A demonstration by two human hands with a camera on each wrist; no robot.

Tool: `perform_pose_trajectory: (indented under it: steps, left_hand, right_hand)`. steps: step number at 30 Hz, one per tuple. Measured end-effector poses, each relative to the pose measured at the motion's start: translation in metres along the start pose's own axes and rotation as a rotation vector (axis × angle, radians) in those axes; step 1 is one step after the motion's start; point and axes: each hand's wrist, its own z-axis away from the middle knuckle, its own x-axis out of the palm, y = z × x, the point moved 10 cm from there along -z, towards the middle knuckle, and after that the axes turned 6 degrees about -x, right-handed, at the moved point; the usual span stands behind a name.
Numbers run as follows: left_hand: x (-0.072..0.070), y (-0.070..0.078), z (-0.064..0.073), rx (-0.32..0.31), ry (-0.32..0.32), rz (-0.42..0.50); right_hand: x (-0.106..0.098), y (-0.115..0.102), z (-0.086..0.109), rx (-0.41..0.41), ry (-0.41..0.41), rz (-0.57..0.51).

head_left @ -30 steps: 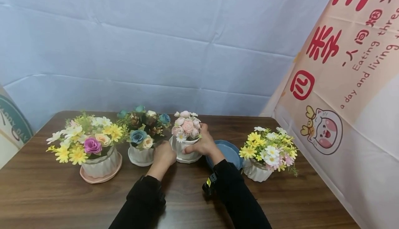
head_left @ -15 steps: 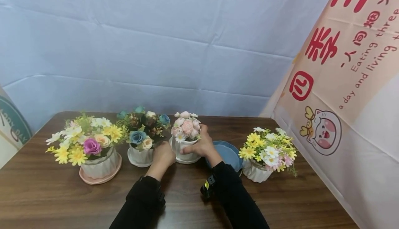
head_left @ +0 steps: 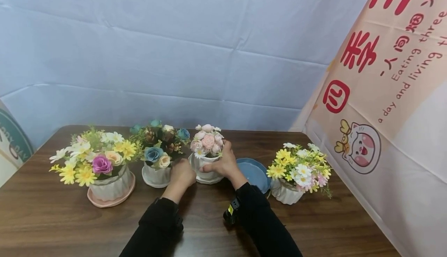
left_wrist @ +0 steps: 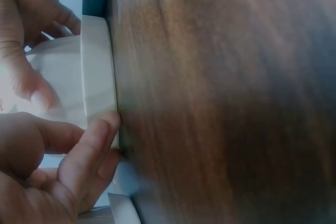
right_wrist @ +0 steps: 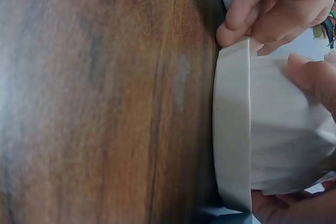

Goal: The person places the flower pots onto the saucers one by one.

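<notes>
A white pot (head_left: pixel 198 164) of pink flowers (head_left: pixel 208 141) stands on a white saucer (head_left: pixel 208 181) in the head view. My right hand (head_left: pixel 226 165) grips the pot from the right, thumb across its front and fingers behind. At the saucer's left side, my left hand (head_left: pixel 182 174) pinches the rim with curled fingers; the left wrist view shows the fingertips on the saucer (left_wrist: pixel 98 72). Seen from the right wrist, the pot (right_wrist: pixel 286 124) sits within the rim, and the saucer lies on the table.
Left of my hands stand a pot with blue and cream roses (head_left: pixel 157 173) on a white saucer, and a yellow-and-purple flower pot (head_left: pixel 111 185) on a pink saucer (head_left: pixel 118 201). To the right are a blue saucer (head_left: pixel 254 171) and another flower pot (head_left: pixel 286 192) on the brown table (head_left: pixel 335 218).
Both hands keep their hold on the pot and saucer. The whole scene shifts very slightly left in the head view; the pots otherwise stay where they were.
</notes>
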Motion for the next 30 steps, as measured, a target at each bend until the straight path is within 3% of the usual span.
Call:
perform_pose_trajectory:
  steps: [6,11,15,20,30]
  left_hand:
    - [-0.004,0.005,0.006,0.079,-0.031,0.067]
    - [-0.008,0.013,0.016,0.187,-0.124,0.084]
    - [-0.009,0.016,0.025,0.273,-0.237,0.025]
    - [-0.015,0.021,0.038,0.395,-0.305,-0.081]
    - [-0.025,0.020,0.060,0.442,-0.343,-0.269]
  right_hand:
    - [0.001,-0.001,0.002,0.018,-0.038,0.041]
    - [0.000,-0.005,0.005,0.038,-0.141,0.138]
    - [-0.004,-0.011,0.008,0.049,-0.247,0.237]
    - [-0.011,-0.011,0.015,0.078,-0.339,0.295]
    - [-0.017,-0.012,0.029,0.068,-0.443,0.430]
